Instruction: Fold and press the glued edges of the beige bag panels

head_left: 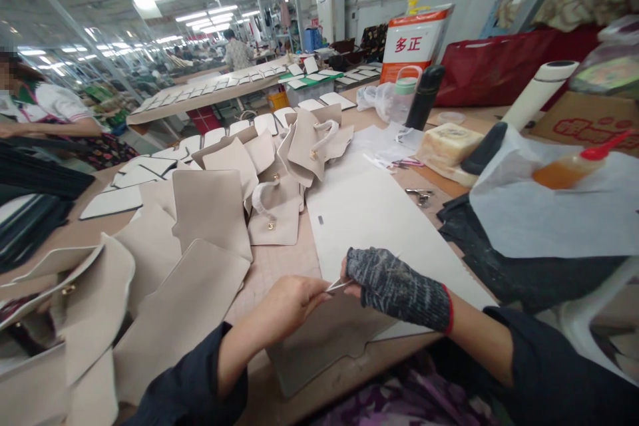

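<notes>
Pinched in my left hand [294, 299] is one end of a thin pale strip [339, 284]; whether it is a loose strip or the edge of a panel I cannot tell. My right hand [394, 283], in a dark grey knitted glove with bare fingertips, grips the strip's other end. Right under both hands a beige leather panel [319, 346] lies at the table's front edge, partly over a large white board [369, 206]. To the left are beige bag panels [212, 213] and bag pieces with wrapped handles and gold-coloured fittings [272, 226].
At right are a glue bottle with red tip [564, 170], a wrapped yellowish block [452, 143], a white flask [542, 93], a black bottle [424, 96] and a metal tool [419, 196]. An orange-and-white can [414, 43] stands behind. A co-worker [54, 113] is at far left.
</notes>
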Demonstrator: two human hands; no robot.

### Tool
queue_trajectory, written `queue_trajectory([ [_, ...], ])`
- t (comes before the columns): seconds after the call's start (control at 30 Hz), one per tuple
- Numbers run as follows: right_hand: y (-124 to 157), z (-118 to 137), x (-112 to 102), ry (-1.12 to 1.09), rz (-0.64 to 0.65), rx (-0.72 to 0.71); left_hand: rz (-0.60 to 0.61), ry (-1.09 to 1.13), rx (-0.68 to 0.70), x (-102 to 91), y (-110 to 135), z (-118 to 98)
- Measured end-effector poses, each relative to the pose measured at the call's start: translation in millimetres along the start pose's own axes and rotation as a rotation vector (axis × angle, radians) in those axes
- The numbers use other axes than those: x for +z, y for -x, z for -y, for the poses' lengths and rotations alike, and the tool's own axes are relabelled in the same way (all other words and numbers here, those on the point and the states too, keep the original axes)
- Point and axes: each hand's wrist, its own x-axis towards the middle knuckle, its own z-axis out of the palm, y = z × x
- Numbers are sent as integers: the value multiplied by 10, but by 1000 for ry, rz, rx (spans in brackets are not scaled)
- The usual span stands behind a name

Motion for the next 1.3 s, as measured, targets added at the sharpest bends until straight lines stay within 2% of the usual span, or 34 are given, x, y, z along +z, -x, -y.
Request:
queue_trajectory([
  [0.07, 52, -103, -96, -223, -37, 14, 14, -16, 9, -11, 10, 53],
  [0.17, 186, -295, -250, -428, -215, 25, 22, 19, -8, -22, 40, 149],
  [0.27, 320, -422, -282, -312, -291, -67, 24, 98, -52, -34, 66, 226],
  [0.33, 363, -435, -213, -208, -279, -111, 26, 114, -57, -47, 72, 253],
  [0.43, 351, -398, -62, -112, -289, -100, 35, 81, -31, -61, 63, 255],
  [0.57, 294, -395, 53, -41, -217, -93, 10, -2, 19, -19, -4, 170],
  [0.7, 284, -420, 39, -25, -172, -94, -44, -107, 37, 108, -141, 32],
  [0.87, 261, -194, 13, 246, -177, -111, -126, -340, 144, 251, -287, -16],
  [0.97, 215, -54, 113, 408, -158, -104, -124, -418, 155, 295, -309, 10],
  [1.03, 192, -49, 191, 468, -141, -64, -114, -467, 134, 308, -286, 40],
  [1.2, 186, -164, 246, 406, -103, -93, -123, -531, 151, 289, -145, 145],
  [1.3, 197, -117, 268, 406, -114, -73, -135, -555, 170, 276, -102, 164],
])
